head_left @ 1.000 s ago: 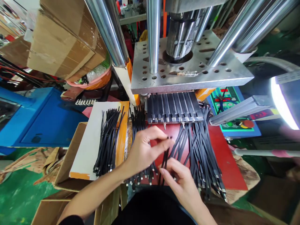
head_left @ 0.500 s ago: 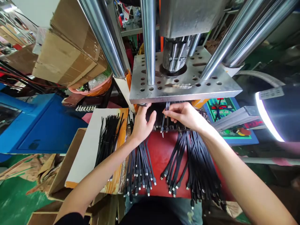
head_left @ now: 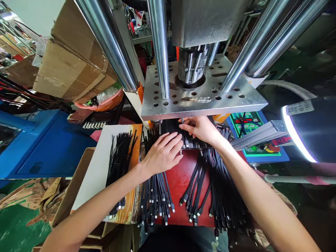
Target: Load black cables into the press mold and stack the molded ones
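Note:
Beneath the steel plate [head_left: 204, 108] of a press, my left hand [head_left: 163, 154] lies palm down with its fingers spread, over the front edge of a dark fixture [head_left: 195, 142]. My right hand [head_left: 201, 128] is at the fixture, its thumb and fingers pinched on a black cable end, mostly hidden under the plate. Black cables [head_left: 157, 197] with metal-tipped plugs hang in front of the fixture at the left. More black cables [head_left: 228, 192] hang at the right, over the red surface [head_left: 178, 175].
More black cables [head_left: 119, 154] lie on a white board [head_left: 93, 175] at the left. Steel columns [head_left: 160, 52] rise from the plate, and a knife [head_left: 196, 99] rests on it. A control panel [head_left: 248, 122] and a bright ring lamp [head_left: 296, 133] stand at the right.
My left hand has moved right and toward me from under the plate's left side, its fingers now flat and spread. My right hand has moved slightly left. The view has shifted a little.

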